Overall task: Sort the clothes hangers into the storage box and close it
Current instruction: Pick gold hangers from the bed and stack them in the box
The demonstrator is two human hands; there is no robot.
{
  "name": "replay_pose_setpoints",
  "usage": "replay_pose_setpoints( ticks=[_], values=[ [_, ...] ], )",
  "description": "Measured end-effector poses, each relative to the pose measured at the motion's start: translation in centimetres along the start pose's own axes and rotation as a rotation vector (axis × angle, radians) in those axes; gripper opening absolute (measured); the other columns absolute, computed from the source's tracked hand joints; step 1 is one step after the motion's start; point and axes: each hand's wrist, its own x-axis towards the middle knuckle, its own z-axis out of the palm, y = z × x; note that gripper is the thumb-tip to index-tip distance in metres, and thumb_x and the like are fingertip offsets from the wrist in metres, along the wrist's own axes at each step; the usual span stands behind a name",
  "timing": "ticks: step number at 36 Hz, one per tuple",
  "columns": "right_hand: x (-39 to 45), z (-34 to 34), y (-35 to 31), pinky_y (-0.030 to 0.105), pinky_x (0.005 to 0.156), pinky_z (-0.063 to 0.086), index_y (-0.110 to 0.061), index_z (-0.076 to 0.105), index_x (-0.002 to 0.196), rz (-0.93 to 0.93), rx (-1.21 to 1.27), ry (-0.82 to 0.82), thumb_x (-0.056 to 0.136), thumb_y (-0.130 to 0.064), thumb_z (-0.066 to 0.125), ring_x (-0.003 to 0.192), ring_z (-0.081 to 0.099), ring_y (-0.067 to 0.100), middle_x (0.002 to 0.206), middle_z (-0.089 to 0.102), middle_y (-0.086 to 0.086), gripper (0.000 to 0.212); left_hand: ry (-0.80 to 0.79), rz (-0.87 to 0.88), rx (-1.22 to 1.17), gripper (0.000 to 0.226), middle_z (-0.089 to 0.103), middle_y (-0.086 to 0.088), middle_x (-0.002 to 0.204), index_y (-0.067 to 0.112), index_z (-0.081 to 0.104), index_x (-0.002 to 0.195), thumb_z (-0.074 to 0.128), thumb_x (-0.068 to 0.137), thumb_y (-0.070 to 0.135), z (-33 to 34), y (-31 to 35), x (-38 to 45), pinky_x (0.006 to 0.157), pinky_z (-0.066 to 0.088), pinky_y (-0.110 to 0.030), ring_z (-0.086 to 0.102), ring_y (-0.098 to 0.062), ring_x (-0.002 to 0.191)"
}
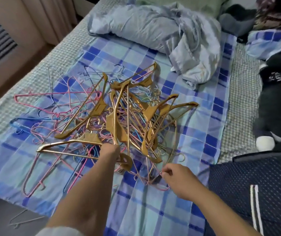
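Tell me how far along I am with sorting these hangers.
Barely started. Nothing looks sorted: the hangers, gold ones and thin pink and blue wire ones, lie in one tangled pile on the plaid sheet. In hand: your left hand reaches into the pile and your right hand pinches a pink wire hanger. No storage box is in view, so sorting, boxing and closing remain.

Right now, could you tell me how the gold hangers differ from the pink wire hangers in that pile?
The gold hangers have broad flat shoulders; the pink wire hangers are thin bare loops. Gold ones heap at the middle; pink ones sprawl toward the left edge. Both lie tangled on the checked sheet.
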Motion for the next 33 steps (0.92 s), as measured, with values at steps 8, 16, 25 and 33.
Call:
replay_pose_setpoints(
  ticks=[8,16,25,33],
  values=[
    [1.5,0.8,-1.3,0.034,0.071,0.049,-0.013,0.065,0.094,0.046,-0.014,-0.077,0.101,-0.024,0.046,0.087,0.062,0.028,0.090,0.067,0.007,0.022,0.197,0.188,-0.342,0.015,0.067,-0.017,0.077,0.005,0.060,0.083,0.057,0.091,0.017,-1.9,-2.7,-5.0,0.074,0.059,-0.054,0.069,-0.039,0.076],
    [-0.5,2.1,-9.0,0.027,0.092,0.051,-0.046,0.059,0.122,-0.327,0.523,-0.585,0.079,-0.028,0.077,0.108,0.063,0.002,0.113,0.068,-0.015,0.050,-0.141,0.588,-0.498,0.009,0.063,-0.015,0.077,0.024,0.060,0.085,0.066,0.091,0.027,-6.1,-6.6,-17.4,0.065,0.053,-0.049,0.064,-0.029,0.067],
    [1.1,1.6,-9.2,0.033,0.054,0.041,-0.012,0.056,0.094,-0.057,0.866,-0.006,0.084,0.010,0.052,0.052,0.048,0.018,0.072,0.051,0.012,0.025,0.209,0.893,-0.297,0.023,0.066,0.008,0.084,0.035,0.065,0.080,0.054,0.100,0.032,-8.6,-0.6,-11.6,0.069,0.048,-0.031,0.062,-0.011,0.079],
    [1.9,-0.6,-1.7,0.027,0.047,0.044,-0.031,0.050,0.114,0.127,0.546,0.210,0.085,-0.007,0.057,0.048,0.054,0.007,0.073,0.059,-0.003,0.039,0.174,0.227,-0.128,0.040,0.066,-0.031,0.107,-0.010,0.060,0.116,0.054,0.101,0.026,-9.8,2.0,7.2,0.076,0.059,-0.039,0.067,-0.043,0.091]
  ],
)
